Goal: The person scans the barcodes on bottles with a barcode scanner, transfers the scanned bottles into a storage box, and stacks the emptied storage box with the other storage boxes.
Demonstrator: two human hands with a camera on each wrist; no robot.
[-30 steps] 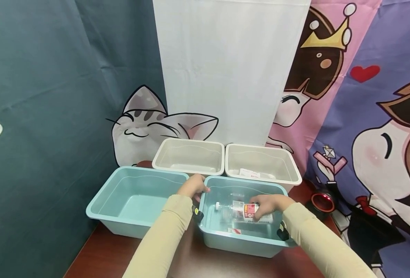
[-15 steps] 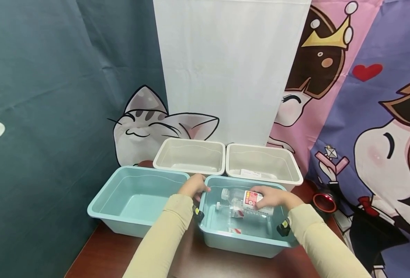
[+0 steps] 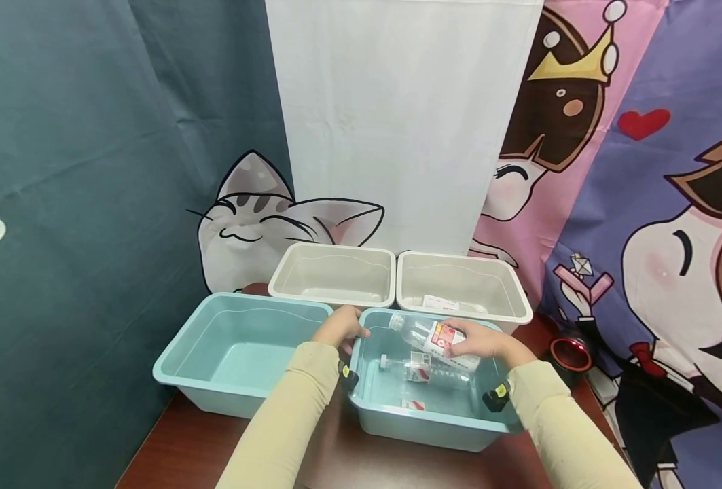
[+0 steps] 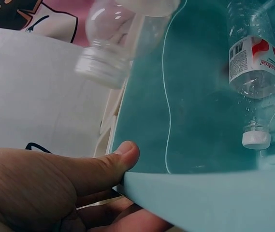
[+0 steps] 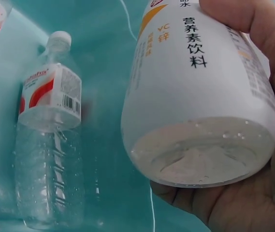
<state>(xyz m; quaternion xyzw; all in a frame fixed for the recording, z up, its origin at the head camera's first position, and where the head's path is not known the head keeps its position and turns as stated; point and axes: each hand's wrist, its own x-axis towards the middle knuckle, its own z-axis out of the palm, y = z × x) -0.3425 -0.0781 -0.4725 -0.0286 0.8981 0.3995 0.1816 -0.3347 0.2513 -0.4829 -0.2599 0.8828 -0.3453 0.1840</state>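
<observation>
My right hand (image 3: 477,339) grips a clear plastic bottle (image 3: 439,339) by its white, red-printed label, above the right blue bin (image 3: 424,421). The bottle lies tilted, its white cap toward the bin's back left corner; the right wrist view shows its base and white label (image 5: 195,87) up close. On the bin's floor rests another clear bottle (image 3: 452,377) with a red-and-white label and white cap. At the bin's left rim, my left hand (image 3: 339,329) pinches the corner, thumb (image 4: 125,152) on the inner side and fingers below outside.
To the left stands a second blue bin (image 3: 247,363). Behind are two cream bins (image 3: 336,302) (image 3: 464,314), the right one with a white label inside. A dark device with a red-lit ring (image 3: 571,354) sits at the right, and printed curtains hang behind the brown table (image 3: 330,455).
My right hand has lifted the white-labelled bottle off the bin's floor, up and toward its back, uncovering the red-labelled bottle below. My left hand stays at the rim.
</observation>
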